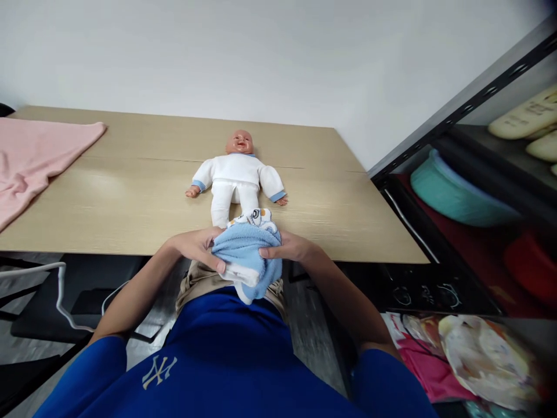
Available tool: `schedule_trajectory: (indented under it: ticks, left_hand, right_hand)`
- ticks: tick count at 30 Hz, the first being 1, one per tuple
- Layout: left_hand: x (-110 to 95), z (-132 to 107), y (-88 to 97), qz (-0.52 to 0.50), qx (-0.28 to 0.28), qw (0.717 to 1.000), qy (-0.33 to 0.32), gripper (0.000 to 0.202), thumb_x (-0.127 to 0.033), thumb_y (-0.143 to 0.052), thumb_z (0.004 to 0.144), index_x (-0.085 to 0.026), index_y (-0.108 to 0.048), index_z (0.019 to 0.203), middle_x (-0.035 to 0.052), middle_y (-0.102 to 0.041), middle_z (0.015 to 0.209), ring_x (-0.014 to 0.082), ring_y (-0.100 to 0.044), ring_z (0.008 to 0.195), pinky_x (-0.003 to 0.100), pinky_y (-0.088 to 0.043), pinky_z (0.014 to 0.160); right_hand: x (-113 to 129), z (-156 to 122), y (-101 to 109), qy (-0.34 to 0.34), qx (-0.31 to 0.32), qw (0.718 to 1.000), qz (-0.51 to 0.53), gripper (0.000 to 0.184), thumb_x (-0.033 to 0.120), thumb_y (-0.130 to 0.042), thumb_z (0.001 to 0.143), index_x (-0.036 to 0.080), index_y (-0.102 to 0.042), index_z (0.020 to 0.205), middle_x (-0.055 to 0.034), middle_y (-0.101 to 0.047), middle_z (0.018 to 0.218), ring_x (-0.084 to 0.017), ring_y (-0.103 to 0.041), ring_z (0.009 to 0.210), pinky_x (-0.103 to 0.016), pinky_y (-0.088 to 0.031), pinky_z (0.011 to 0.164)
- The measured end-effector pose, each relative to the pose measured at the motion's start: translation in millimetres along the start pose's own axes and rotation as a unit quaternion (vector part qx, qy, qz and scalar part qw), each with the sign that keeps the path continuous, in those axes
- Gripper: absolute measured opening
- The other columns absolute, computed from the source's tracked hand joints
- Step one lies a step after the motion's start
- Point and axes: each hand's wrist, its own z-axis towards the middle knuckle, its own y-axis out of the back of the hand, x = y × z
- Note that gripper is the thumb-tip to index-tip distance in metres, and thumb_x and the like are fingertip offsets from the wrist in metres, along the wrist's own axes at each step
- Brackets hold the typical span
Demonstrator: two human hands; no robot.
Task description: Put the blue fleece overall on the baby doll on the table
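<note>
A baby doll [238, 174] in a white suit with blue cuffs lies face up on the wooden table [130, 197], head away from me. At the table's near edge, over the doll's legs, I hold a bunched light-blue garment [246, 255] with a printed white patch. My left hand [198, 247] grips its left side, thumb pressed into the cloth. On the other side, my right hand [289, 248] has its fingers closed on the fabric.
A pink cloth [35, 157] is spread at the table's far left. A black metal shelf [478, 174] on the right holds a teal basin [452, 194] and other items. Folded fabrics [461, 360] lie at lower right. A dark chair [52, 302] stands at lower left.
</note>
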Motion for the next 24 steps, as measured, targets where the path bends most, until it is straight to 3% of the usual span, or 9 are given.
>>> schedule_trajectory:
  ticks: [6,9,11,12,15,18,20,24]
  left_hand:
    - [8.5,-5.8,0.2,-0.006,-0.102,0.994,-0.049,0.062,-0.078,-0.095,0.088,-0.019,-0.087,0.106,0.0140,-0.086,0.097,0.0284,-0.082,0.088,0.041,-0.073,0.083]
    - [11.5,-5.5,-4.0,0.007,-0.118,0.991,-0.056,0.063,-0.080,-0.086,0.096,-0.018,-0.083,0.090,0.0123,-0.082,0.085,0.0267,-0.079,0.084,0.039,-0.070,0.084]
    - [14.0,-6.6,-10.0,0.016,-0.170,0.984,-0.041,0.064,-0.079,-0.083,0.100,-0.019,-0.078,0.080,0.0096,-0.078,0.078,0.0236,-0.074,0.079,0.037,-0.068,0.082]
    - [15.6,-7.6,-13.6,0.018,-0.211,0.977,-0.030,0.064,-0.078,-0.082,0.101,-0.019,-0.075,0.077,0.0079,-0.076,0.075,0.0218,-0.072,0.076,0.035,-0.066,0.080]
    - [20.6,-10.8,-24.9,0.004,-0.327,0.945,0.002,0.059,-0.073,-0.086,0.101,-0.019,-0.074,0.084,0.0048,-0.076,0.078,0.0197,-0.070,0.076,0.033,-0.063,0.079]
    - [23.3,-10.1,-34.0,-0.008,-0.373,0.928,0.016,0.052,-0.059,-0.099,0.091,-0.018,-0.080,0.118,0.0081,-0.086,0.109,0.0241,-0.078,0.098,0.035,-0.065,0.093]
    - [24.6,-7.4,-38.3,0.019,-0.410,0.912,0.017,0.056,-0.047,-0.101,0.084,-0.018,-0.076,0.125,0.0076,-0.085,0.114,0.0243,-0.078,0.101,0.034,-0.063,0.092]
    - [30.4,-3.7,-43.2,0.128,-0.527,0.839,0.036,0.032,-0.035,-0.084,0.085,-0.022,-0.066,0.108,0.0000,-0.075,0.094,0.0199,-0.070,0.085,0.031,-0.055,0.079]
  right_hand:
    - [0.8,8.1,-14.9,-0.013,-0.061,0.997,0.049,0.066,0.072,-0.097,0.091,0.023,-0.082,0.134,-0.0124,-0.088,0.136,-0.032,-0.083,0.127,-0.049,-0.067,0.118]
    - [9.5,19.0,-17.1,0.041,0.002,0.999,-0.015,0.073,0.079,-0.097,0.086,0.022,-0.081,0.129,-0.0105,-0.088,0.132,-0.032,-0.082,0.130,-0.051,-0.066,0.120]
    - [16.0,24.3,-19.3,0.076,0.046,0.994,-0.067,0.075,0.077,-0.101,0.081,0.022,-0.080,0.129,-0.0097,-0.087,0.132,-0.033,-0.080,0.135,-0.052,-0.064,0.125]
    - [18.5,25.7,-21.0,0.087,0.037,0.991,-0.091,0.073,0.073,-0.102,0.083,0.023,-0.079,0.132,-0.0094,-0.086,0.134,-0.033,-0.078,0.139,-0.053,-0.061,0.129]
    - [20.6,26.1,-26.5,0.085,-0.111,0.980,-0.140,0.056,0.060,-0.091,0.098,0.025,-0.077,0.140,-0.0100,-0.085,0.139,-0.034,-0.076,0.144,-0.057,-0.057,0.135]
    - [15.7,26.8,-29.9,0.061,-0.261,0.944,-0.191,0.036,0.047,-0.081,0.104,0.023,-0.078,0.131,-0.0123,-0.088,0.126,-0.037,-0.080,0.134,-0.059,-0.063,0.126]
    - [12.4,29.6,-31.1,0.057,-0.303,0.920,-0.240,0.032,0.040,-0.081,0.101,0.022,-0.078,0.127,-0.0131,-0.088,0.120,-0.039,-0.082,0.126,-0.059,-0.066,0.120]
    - [10.8,38.8,-32.5,0.054,-0.300,0.905,-0.298,0.042,0.039,-0.084,0.096,0.021,-0.077,0.133,-0.0138,-0.088,0.121,-0.038,-0.084,0.117,-0.054,-0.070,0.108]
